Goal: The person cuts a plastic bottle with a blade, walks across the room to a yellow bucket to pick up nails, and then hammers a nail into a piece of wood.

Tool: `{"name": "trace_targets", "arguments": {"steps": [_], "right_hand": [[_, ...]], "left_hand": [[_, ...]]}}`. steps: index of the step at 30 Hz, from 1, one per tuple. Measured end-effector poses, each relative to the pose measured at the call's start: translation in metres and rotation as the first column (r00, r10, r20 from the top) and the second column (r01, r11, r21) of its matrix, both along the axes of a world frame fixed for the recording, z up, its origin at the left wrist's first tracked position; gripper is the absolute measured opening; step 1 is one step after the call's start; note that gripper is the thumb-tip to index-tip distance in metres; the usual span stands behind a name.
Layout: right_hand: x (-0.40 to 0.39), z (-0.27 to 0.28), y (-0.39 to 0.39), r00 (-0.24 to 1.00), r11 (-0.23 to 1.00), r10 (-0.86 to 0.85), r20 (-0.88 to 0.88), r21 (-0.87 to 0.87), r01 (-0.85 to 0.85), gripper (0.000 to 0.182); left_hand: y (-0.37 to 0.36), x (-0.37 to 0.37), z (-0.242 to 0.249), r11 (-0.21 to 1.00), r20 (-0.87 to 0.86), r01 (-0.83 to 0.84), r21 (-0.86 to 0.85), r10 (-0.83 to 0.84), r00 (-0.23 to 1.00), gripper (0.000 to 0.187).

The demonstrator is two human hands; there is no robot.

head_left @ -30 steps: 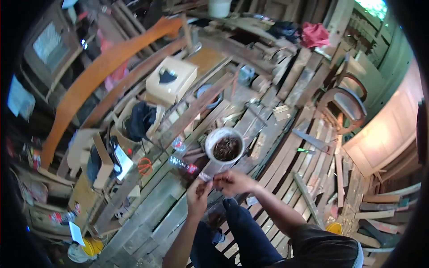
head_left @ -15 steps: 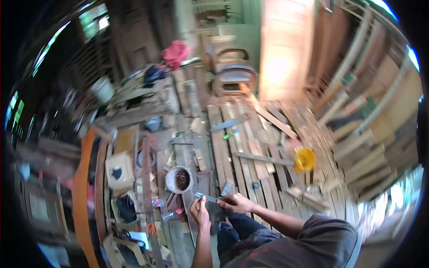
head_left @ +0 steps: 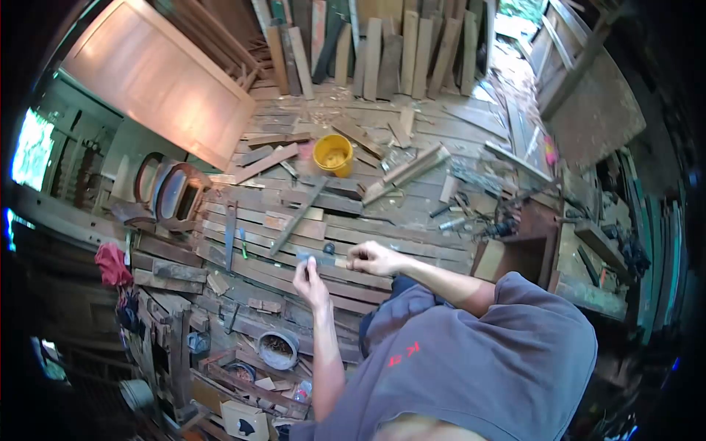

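My left hand [head_left: 313, 287] pinches the flat grey blade of what looks like a chisel [head_left: 328, 261], thumb and fingers near its far end. My right hand [head_left: 373, 259] is closed round the other end, where a pale bit of handle shows beside the fingers. The chisel lies roughly level in front of my body, above the slatted wooden boards [head_left: 346, 283]. Just beyond it a small dark round object [head_left: 329, 248] rests on the boards.
A yellow bucket [head_left: 333, 156] stands ahead among loose planks. A handsaw [head_left: 230, 234] and a green-handled tool [head_left: 243, 244] lie to the left. Nearer are a pail of brown scraps [head_left: 278, 348] and a wooden chair [head_left: 176, 195]. Upright boards [head_left: 408, 55] line the back.
My view has swung to the right, so the bucket and boards now sit further left. Both hands still hold the chisel; my right hand appears more closed round its end.
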State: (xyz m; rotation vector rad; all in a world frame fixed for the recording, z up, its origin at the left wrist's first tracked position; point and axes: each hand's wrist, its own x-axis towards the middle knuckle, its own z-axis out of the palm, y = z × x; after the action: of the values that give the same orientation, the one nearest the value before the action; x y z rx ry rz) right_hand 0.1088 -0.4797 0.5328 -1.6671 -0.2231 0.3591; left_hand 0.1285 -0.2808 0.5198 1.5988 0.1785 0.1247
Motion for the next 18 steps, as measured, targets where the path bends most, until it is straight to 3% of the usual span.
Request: {"name": "trace_targets", "arguments": {"steps": [2,5,6,8,12,18], "right_hand": [[-0.003,-0.004,-0.031,0.986,0.990,-0.137,0.092,0.031,0.135,0.017],[-0.015,0.015,-0.080,0.970,0.970,-0.242,0.017,-0.001,0.242,0.017],[-0.019,0.019,-0.093,0.961,0.961,-0.270,-0.064,0.042,0.273,0.019],[-0.026,0.011,-0.113,0.952,0.952,-0.299,-0.069,0.046,0.302,0.020],[-0.037,0.012,-0.130,0.933,0.839,-0.296,-0.203,0.411,0.356,0.017],[-0.038,0.013,-0.121,0.888,0.805,-0.414,-0.202,0.374,0.461,0.016]], "left_hand": [[-0.040,0.017,0.005,0.998,0.029,0.068,0.008,-0.068,0.997,0.024],[-0.091,0.029,0.017,0.970,0.135,0.241,0.026,-0.242,0.961,0.021],[-0.104,0.034,0.009,0.956,0.074,0.288,-0.045,-0.285,0.956,0.022],[-0.132,0.037,0.019,0.941,0.089,0.338,-0.007,-0.336,0.938,0.021],[-0.169,0.048,0.033,0.888,0.110,0.460,0.020,-0.459,0.881,0.017],[-0.177,0.075,0.026,0.751,0.090,0.660,0.009,-0.658,0.748,0.018]]}}
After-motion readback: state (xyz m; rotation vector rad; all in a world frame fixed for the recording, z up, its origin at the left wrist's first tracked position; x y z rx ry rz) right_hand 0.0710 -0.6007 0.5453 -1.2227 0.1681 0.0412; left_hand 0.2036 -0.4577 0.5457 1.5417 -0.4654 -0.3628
